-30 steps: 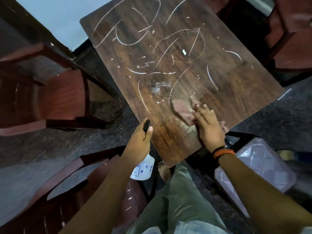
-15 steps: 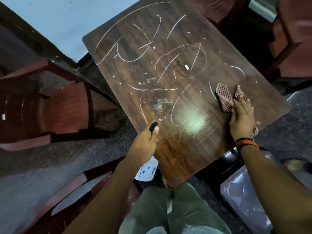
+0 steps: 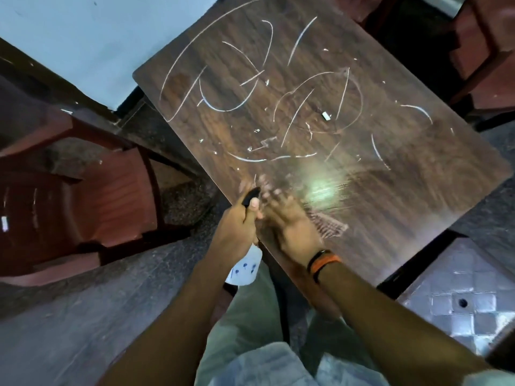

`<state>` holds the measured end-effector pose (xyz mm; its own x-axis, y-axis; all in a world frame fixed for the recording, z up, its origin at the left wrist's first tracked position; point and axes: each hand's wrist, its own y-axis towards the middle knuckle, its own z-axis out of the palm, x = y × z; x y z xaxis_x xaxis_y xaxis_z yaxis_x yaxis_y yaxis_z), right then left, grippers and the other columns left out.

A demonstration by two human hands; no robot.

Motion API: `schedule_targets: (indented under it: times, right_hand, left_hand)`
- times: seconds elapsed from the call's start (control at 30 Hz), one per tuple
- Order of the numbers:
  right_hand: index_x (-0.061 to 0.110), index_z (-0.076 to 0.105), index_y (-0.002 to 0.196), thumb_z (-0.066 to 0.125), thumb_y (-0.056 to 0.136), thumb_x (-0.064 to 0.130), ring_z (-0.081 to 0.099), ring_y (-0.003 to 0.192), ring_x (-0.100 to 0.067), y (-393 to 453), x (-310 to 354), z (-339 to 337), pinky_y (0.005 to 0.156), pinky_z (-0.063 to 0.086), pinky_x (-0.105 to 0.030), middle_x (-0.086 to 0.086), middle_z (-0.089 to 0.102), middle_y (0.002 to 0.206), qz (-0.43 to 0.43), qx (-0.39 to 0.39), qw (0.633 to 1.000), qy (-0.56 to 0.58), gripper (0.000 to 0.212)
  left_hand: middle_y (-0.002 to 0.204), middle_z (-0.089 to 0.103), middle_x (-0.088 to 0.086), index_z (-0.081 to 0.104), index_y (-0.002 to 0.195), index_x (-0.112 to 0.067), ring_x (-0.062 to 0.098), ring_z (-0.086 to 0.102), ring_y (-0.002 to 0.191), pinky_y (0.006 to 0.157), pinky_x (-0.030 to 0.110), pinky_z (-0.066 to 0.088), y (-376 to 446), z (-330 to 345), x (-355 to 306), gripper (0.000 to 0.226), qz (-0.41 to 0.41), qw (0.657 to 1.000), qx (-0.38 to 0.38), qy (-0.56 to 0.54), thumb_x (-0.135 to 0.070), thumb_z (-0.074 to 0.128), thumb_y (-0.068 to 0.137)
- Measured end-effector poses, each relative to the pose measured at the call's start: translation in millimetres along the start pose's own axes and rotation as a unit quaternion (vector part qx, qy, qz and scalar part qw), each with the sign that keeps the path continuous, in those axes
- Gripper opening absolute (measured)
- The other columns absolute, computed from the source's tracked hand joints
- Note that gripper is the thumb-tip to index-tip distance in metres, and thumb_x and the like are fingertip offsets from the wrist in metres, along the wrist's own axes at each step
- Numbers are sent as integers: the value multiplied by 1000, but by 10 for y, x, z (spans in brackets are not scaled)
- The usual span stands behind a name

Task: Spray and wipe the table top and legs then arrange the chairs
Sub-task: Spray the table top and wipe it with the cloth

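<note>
right hand [image 3: 289,229] flat on cloth [image 3: 330,225], left hand [image 3: 237,232] grips spray bottle [image 3: 245,267].

Right hand [image 3: 289,227] swept cloth [image 3: 328,225] leftward, beside left hand [image 3: 237,232]

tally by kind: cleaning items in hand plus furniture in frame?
Spray bottle: 1, in left hand
Cloth: 1, under right hand
Table: 1
Red chairs: 2
Total: 5
</note>
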<state>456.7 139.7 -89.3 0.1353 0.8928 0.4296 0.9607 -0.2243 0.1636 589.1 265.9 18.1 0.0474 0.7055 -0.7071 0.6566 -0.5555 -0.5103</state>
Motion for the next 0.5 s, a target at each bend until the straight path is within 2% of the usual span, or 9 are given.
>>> schedule_targets:
  times: [0.07,0.1,0.17,0.23,0.27,0.33,0.4,0.5]
  right_hand:
    - [13,56,154,66,93,20,23,163,-30,58,329,280,136,8,-48,-9,44,168,-73,42,996,16,62]
    - [13,58,153,71,96,20,27,162,-31,70,383,381,135,11,-49,-9,47,166,-87,45,995,29,59]
    - [15,59,152,69,102,16,32,161,-33,41,411,391,134,21,-50,-9,50,164,-104,55,993,24,51]
    - [15,56,155,58,107,10,27,163,-33,27,357,285,134,21,-49,-8,47,167,-115,63,991,5,48]
    - [15,55,156,55,106,8,24,164,-32,12,324,207,135,18,-48,-8,43,169,-105,66,992,11,51]
    - [16,51,160,54,101,3,17,166,-30,1,219,81,136,12,-49,-5,35,174,-26,59,998,23,61]
    - [18,48,162,52,94,-3,14,167,-29,-61,45,-47,136,10,-51,-3,32,175,122,16,992,20,71]
    - [15,48,162,48,96,-1,16,166,-33,-390,-235,-252,132,16,-61,-8,33,175,326,-68,943,-15,67]
  left_hand:
    - [88,75,-3,53,156,-23,18,70,54,61,34,61,201,-189,50,56,16,1000,-1,5,-55,36,113]
    - [89,74,-3,52,157,-23,14,68,54,61,32,60,303,-282,75,55,25,1000,8,16,-53,36,114]
    - [78,70,-6,57,151,-16,8,65,55,66,36,60,422,-387,137,54,40,998,24,52,-51,37,115]
    - [65,65,-12,60,147,-11,4,63,58,77,42,61,518,-454,159,55,56,993,58,90,-51,38,115]
    - [66,66,-13,58,150,-13,3,62,59,81,41,61,538,-480,145,57,66,989,77,111,-53,37,115]
    - [82,72,-11,47,162,-25,4,62,59,86,40,60,545,-530,95,62,83,982,104,136,-59,33,113]
    - [95,75,-9,38,168,-33,6,65,59,86,39,61,525,-558,47,60,91,981,121,123,-58,33,114]
    - [95,74,-10,38,168,-34,4,66,64,87,41,61,494,-556,24,61,102,979,133,116,-59,33,113]
